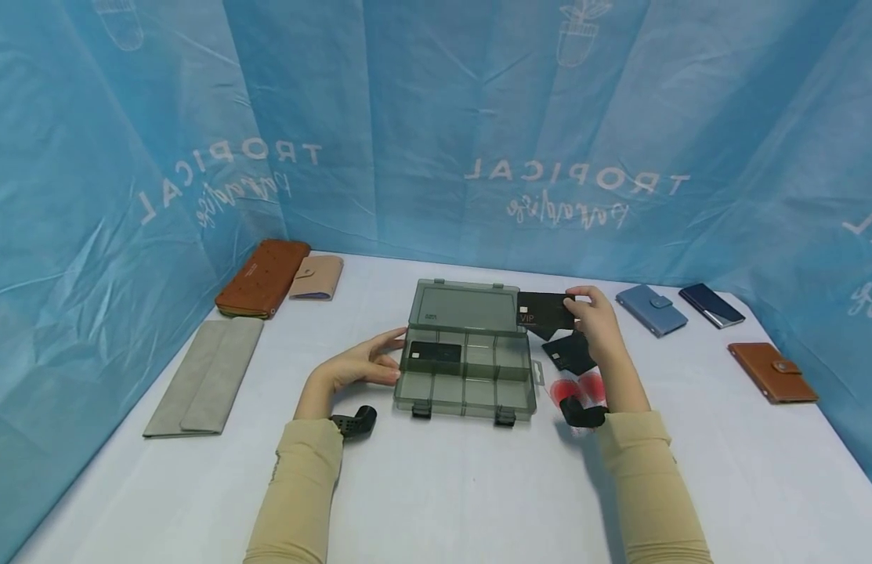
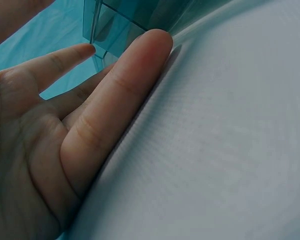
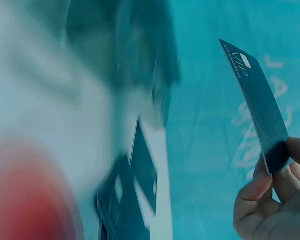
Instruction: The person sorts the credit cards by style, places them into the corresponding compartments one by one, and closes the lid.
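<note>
A black VIP card [image 1: 546, 310] is pinched between the thumb and fingers of my right hand [image 1: 596, 325], raised at the right of the box's lid. In the right wrist view the card [image 3: 257, 102] is held by one end. A translucent grey-green divided box [image 1: 481, 389] lies with its lid [image 1: 464, 307] folded back. One black card [image 1: 436, 352] lies in a back-left compartment. My left hand [image 1: 361, 362] is at the box's left side, its fingers extended; the left wrist view shows the fingers [image 2: 125, 85] close to the box wall [image 2: 121, 31].
More black cards [image 1: 571, 354] lie right of the box, beside a red-patterned patch [image 1: 591, 385]. Left stand a brown wallet [image 1: 262, 274], a beige card holder [image 1: 317, 277] and a grey wallet [image 1: 208, 376]. Right lie a blue [image 1: 649, 308], a dark [image 1: 710, 304] and a brown holder [image 1: 770, 370].
</note>
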`<action>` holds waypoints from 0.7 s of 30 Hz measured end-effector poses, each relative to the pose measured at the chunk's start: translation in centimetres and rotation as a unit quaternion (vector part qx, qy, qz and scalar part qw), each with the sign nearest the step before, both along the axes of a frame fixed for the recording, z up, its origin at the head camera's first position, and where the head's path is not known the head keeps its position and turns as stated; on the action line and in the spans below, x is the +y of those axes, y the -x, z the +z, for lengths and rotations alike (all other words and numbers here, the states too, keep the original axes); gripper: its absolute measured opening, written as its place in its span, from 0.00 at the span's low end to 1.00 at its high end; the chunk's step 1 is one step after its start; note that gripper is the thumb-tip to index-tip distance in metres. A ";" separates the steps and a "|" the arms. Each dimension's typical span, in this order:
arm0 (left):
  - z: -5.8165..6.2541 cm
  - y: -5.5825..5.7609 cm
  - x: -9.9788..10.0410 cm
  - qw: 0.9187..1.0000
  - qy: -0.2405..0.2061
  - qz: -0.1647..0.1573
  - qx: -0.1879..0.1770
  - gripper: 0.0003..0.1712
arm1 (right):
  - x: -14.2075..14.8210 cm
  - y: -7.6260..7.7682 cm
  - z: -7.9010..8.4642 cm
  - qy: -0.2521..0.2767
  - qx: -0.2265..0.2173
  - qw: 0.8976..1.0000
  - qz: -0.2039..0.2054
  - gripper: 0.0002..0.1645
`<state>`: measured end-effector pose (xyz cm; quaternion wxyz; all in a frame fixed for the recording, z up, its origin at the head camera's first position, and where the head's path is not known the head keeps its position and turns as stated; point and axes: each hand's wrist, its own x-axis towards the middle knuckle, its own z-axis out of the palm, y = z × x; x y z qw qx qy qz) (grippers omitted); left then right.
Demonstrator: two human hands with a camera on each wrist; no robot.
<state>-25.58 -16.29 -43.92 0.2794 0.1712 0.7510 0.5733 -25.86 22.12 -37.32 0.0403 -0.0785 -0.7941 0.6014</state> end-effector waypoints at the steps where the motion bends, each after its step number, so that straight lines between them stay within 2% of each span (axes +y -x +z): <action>1: 0.0 0.0 0.0 1.000 0.002 0.000 0.001 0.51 | -0.4 -0.3 0.1 0.002 0.000 1.000 0.009 0.21; 4: 0.0 -0.1 0.1 1.000 0.006 0.002 0.000 0.51 | -1.4 -1.0 0.0 0.005 0.011 0.999 0.049 0.20; 8: 0.0 -0.1 0.2 1.000 0.005 0.001 0.003 0.51 | -2.5 -1.5 -0.8 -0.017 0.031 0.995 0.094 0.19; 13: 0.0 0.0 0.3 1.000 0.006 0.001 -0.001 0.51 | -3.3 -1.8 -1.8 -0.104 0.029 0.985 0.138 0.20; 17: -0.1 0.0 0.3 1.000 0.003 0.006 -0.003 0.51 | -3.7 -1.7 -2.3 -0.179 0.029 0.969 0.169 0.18; 21: -0.1 0.1 0.2 1.000 0.003 0.010 -0.008 0.51 | -4.2 -1.7 -2.5 -0.262 0.049 0.944 0.195 0.14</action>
